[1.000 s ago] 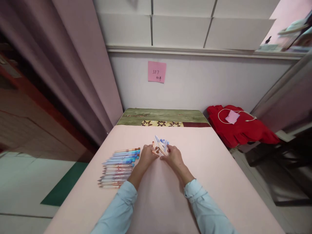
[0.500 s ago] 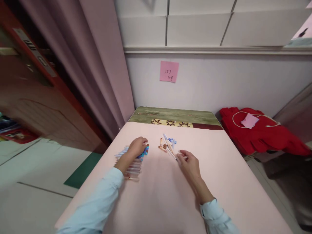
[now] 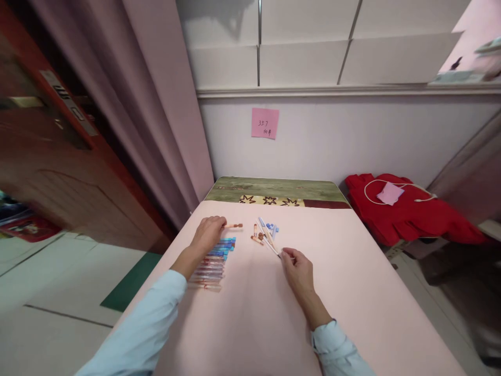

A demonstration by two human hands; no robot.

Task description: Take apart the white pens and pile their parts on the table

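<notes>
Pink tabletop [image 3: 352, 292] carries a row of pens [image 3: 217, 258] under the left hand [image 3: 209, 233], whose curled fingers pinch a brown pen [image 3: 235, 225] jutting toward 3 o'clock, while the right hand [image 3: 298, 267] nips a white pen [image 3: 271, 244] that runs toward 11 o'clock into a loose pile [image 3: 270, 228].

I am holding my left hand [image 3: 209, 233] out ahead, palm down, fingers curled. My right hand [image 3: 298, 267] is sitting nearer, its fingers pinching together.
</notes>
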